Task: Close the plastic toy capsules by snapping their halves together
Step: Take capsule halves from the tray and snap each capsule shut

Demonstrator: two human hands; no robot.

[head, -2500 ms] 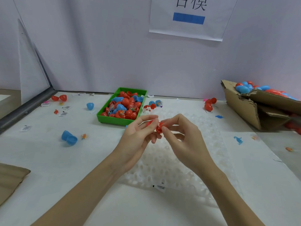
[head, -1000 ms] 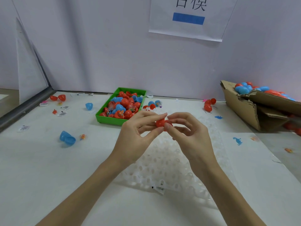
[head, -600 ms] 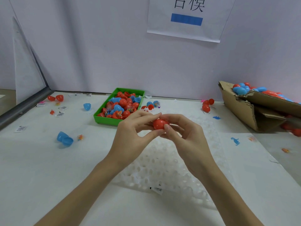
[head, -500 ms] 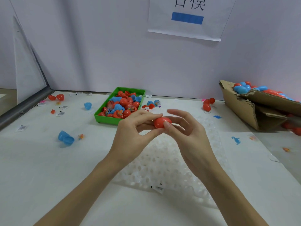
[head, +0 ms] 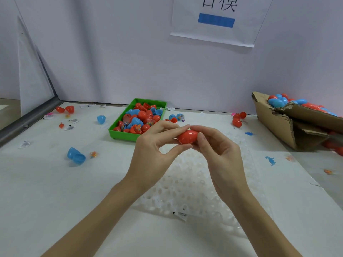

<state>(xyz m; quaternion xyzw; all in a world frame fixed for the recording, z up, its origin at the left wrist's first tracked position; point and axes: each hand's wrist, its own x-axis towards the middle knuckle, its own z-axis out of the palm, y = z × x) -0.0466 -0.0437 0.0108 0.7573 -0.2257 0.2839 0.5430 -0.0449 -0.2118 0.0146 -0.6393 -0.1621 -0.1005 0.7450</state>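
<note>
A red egg-shaped capsule [head: 187,137] lies sideways between both hands above the table's middle, its two halves joined. My left hand [head: 154,151] pinches its left end between thumb and fingers. My right hand [head: 219,153] pinches its right end with thumb and curled fingers. A green tray [head: 118,133] behind my hands holds several loose red and blue capsule halves. At the right, a torn cardboard box [head: 274,123] holds several red and blue capsules.
A clear plastic bubble sheet [head: 185,190] lies under my hands. An open blue capsule [head: 76,156] sits at the left, a blue half [head: 101,119] and red halves [head: 65,109] farther back. Red capsules [head: 238,119] and small toy figures [head: 270,160] dot the right side.
Both hands brought the red halves together and pressed them into one capsule. The hands have stayed over the bubble sheet, shifting only slightly.
</note>
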